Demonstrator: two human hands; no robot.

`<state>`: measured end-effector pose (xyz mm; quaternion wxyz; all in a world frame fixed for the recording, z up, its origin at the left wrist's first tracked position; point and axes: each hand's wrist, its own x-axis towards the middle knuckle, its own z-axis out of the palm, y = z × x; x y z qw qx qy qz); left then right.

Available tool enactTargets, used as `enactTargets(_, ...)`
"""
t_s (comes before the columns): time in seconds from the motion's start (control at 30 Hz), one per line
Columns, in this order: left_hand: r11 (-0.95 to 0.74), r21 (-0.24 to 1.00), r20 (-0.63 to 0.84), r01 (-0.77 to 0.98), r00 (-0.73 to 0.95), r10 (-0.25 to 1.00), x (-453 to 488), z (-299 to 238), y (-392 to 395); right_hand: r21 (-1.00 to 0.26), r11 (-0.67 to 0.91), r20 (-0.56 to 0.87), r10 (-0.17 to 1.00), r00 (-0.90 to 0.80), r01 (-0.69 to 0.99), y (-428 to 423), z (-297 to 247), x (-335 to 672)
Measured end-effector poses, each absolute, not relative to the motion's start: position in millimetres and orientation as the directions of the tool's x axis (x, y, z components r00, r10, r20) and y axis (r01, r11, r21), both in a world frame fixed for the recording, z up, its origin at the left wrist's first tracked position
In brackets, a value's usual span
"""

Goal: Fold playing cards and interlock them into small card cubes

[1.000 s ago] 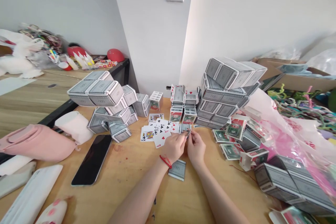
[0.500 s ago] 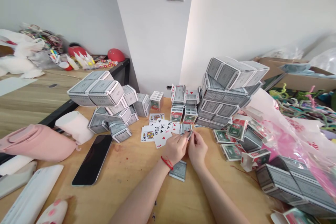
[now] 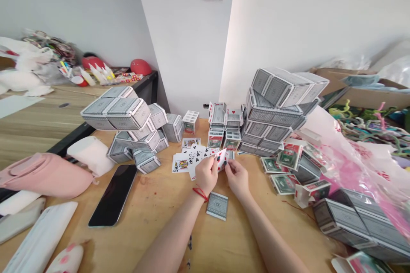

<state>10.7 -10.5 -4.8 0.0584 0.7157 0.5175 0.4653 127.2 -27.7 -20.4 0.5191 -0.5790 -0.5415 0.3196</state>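
My left hand (image 3: 206, 175), with a red cord at the wrist, is closed on a playing card (image 3: 221, 158) whose face shows red pips. My right hand (image 3: 237, 178) pinches at the card's right edge with thumb and fingertips. Behind my left hand, loose face-up cards (image 3: 180, 163) lie spread on the table. A folded card piece with a grey patterned back (image 3: 218, 207) lies below and between my wrists. Just beyond my hands stand blocks built of folded cards (image 3: 218, 115), with red and green card boxes (image 3: 215, 140) beneath them.
A stack of grey card cubes (image 3: 272, 113) rises at the right, another (image 3: 124, 111) at the left. Green-and-red card boxes (image 3: 283, 184) and a longer card block (image 3: 352, 226) lie on the right. A black phone (image 3: 113, 196) and pink case (image 3: 48, 175) are on the left.
The held card has turned so its red-pipped face shows. My left hand has shifted slightly left and my hands are a little further apart, uncovering more of the folded piece below.
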Motion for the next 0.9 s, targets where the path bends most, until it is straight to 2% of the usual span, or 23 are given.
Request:
enactTargets(0.17, -0.471, 0.472, 0.657, 0.745, 0.06, 0.752, 10.0, -3.4, -16.0, -0.838, 0.124, 0.273, 0.938, 0.213, 0.531, -33.3, -18.3, 125.1)
enactTargets(0.33, -0.515, 0.407, 0.667, 0.755, 0.14, 0.732, 12.9, -5.3, -23.8, -0.707, 0.054, 0.342, 0.898, 0.275, 0.705, -38.9, -18.9, 120.1)
enactTargets(0.47, -0.528, 0.416, 0.661, 0.74, 0.152, 0.734, 14.7, -7.1, -24.1, -0.749, 0.085, 0.35, 0.893, 0.283, 0.657, -37.7, -18.4, 122.4)
enactTargets(0.63, -0.419, 0.488, 0.636, 0.765, 0.017, 0.771, 11.0, -8.8, -16.3, -0.851, 0.159, 0.294, 0.934, 0.204, 0.5, -32.0, -12.7, 127.2)
enactTargets(0.77, -0.399, 0.501, 0.631, 0.768, -0.009, 0.775, 8.4, -9.0, -12.8, -0.831, 0.232, 0.373, 0.907, 0.197, 0.505, -29.0, -11.3, 128.9)
enactTargets(0.9, -0.422, 0.488, 0.628, 0.764, 0.03, 0.778, 10.0, -9.7, -15.3, -0.785, 0.246, 0.394, 0.907, 0.152, 0.568, -29.5, -13.8, 128.8)
